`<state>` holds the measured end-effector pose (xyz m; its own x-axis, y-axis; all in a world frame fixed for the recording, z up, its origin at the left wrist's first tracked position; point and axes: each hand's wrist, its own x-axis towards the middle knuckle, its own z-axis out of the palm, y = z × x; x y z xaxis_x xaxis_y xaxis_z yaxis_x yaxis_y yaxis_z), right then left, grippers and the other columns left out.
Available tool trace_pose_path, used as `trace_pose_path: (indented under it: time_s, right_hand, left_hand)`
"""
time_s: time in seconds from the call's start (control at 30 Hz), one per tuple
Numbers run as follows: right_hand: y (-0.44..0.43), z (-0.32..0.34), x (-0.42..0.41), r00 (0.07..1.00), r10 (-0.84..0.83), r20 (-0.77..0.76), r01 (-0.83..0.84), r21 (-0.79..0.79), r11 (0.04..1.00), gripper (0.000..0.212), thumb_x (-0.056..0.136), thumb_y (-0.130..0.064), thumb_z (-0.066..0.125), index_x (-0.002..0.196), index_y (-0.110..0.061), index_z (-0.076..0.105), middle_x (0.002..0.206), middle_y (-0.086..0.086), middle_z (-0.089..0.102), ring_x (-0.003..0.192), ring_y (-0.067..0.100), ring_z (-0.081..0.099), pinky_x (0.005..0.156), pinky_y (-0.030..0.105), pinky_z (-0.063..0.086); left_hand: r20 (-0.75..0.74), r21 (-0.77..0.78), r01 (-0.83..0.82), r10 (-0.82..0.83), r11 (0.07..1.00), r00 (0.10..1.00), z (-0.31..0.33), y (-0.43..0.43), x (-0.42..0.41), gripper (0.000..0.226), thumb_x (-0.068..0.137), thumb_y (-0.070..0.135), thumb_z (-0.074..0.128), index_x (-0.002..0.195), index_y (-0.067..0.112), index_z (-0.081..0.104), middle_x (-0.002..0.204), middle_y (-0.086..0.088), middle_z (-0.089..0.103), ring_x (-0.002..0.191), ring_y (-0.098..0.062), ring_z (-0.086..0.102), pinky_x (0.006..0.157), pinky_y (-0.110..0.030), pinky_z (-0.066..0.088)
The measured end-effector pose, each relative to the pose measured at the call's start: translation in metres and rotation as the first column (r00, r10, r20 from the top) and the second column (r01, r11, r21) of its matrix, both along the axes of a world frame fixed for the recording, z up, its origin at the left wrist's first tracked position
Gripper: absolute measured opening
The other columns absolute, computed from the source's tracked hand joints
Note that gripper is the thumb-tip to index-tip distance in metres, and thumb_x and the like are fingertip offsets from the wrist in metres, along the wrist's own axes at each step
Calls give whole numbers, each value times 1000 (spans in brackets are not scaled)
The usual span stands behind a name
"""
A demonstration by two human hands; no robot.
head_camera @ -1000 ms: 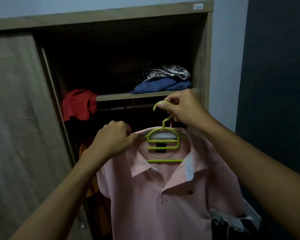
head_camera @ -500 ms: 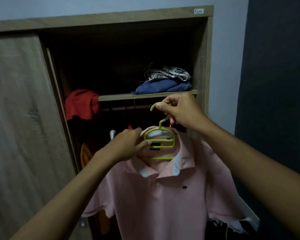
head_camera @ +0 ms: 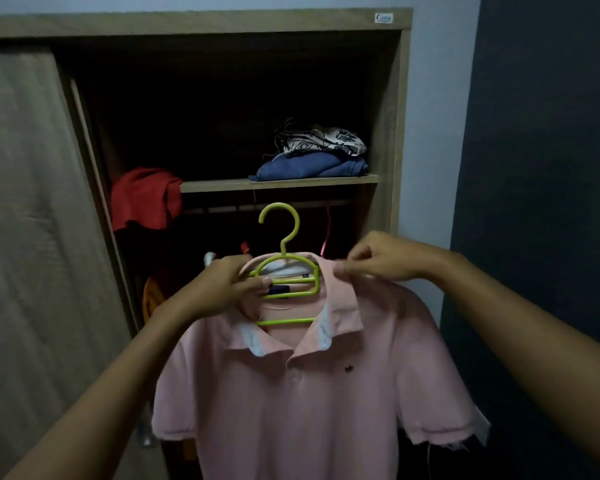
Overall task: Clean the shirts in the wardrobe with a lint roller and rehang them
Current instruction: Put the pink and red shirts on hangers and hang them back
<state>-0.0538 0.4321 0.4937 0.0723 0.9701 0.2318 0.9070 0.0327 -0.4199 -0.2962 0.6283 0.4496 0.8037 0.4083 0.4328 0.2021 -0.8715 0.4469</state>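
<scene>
Both hands closed: left hand (head_camera: 222,289) around green hanger (head_camera: 284,271), right hand (head_camera: 385,261) pinching pink shirt (head_camera: 291,393) collar.

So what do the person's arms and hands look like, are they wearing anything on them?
Both arms are bare all the way down, with no sleeves showing. The left hand and the right hand wear no gloves, and no rings, watch or bracelet show on them. The nails look short and plain. The light is dim, so tiny marks cannot be made out.
</scene>
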Motion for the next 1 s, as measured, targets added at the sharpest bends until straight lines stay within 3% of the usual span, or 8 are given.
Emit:
trace_pose_path:
  time_s: [0.13,0.2,0.3,0.47,0.67,0.73,0.87,1.0]
  right_hand:
    - [-6,-5,6,994,91,-67,-97,-87,991,51,94,-40,63,72,6,59,64,3,48,59,11,41,53,25,36]
    - [-4,-1,7,996,77,-52,-83,-126,989,54,92,-45,64,72,5,60,64,3,50,59,14,42,55,30,37]
    - [0,1,13,1000,21,9,-19,-185,983,54,90,-51,64,63,-4,58,59,-2,49,56,12,40,54,32,36]
    - [12,-8,19,991,-111,81,128,-242,962,54,90,-52,63,73,-1,66,60,-5,52,56,10,42,57,30,38]
    - [34,-27,21,949,-291,120,313,-246,917,51,93,-49,59,88,1,73,75,5,58,63,15,49,56,27,38]
    - [46,-36,20,938,-345,19,341,-204,917,53,95,-46,57,89,4,71,76,10,61,64,17,51,58,28,39]
    - [76,-56,13,867,-356,-348,325,-146,934,42,94,-39,57,88,0,74,84,14,73,69,22,62,63,31,48]
    - [115,-70,6,822,-298,-485,309,-59,949,27,92,-34,55,76,-13,62,66,12,50,55,21,46,53,31,35]
  left_hand:
    - [24,-21,7,-6,1000,1000,-8,11,4,34,85,46,76,93,16,65,77,-1,63,65,0,51,62,-21,42]
    - [22,-72,-5,7,997,1000,-10,14,6,38,80,50,79,93,19,62,78,4,61,65,0,51,62,-20,44]
    - [-10,-183,-15,14,983,1000,-12,21,7,51,71,63,78,101,24,64,88,-3,69,71,-4,59,68,-27,51]
    - [14,-58,-128,129,990,992,-20,34,20,33,87,51,71,85,19,66,74,-9,68,64,-13,60,69,-39,53]
    - [20,-63,-261,263,963,965,-23,53,39,31,94,43,65,78,16,63,63,3,56,56,-7,51,59,-27,40]
    - [34,-63,-296,298,953,954,-23,60,47,32,96,41,64,74,18,59,62,3,55,57,-9,51,60,-28,41]
    - [42,-58,-368,371,928,928,-27,76,65,36,94,41,65,67,20,54,60,3,55,62,-14,56,63,-31,44]
    - [24,-58,-445,446,894,895,-36,94,78,36,92,44,65,69,18,55,65,-1,60,73,-23,64,71,-39,56]
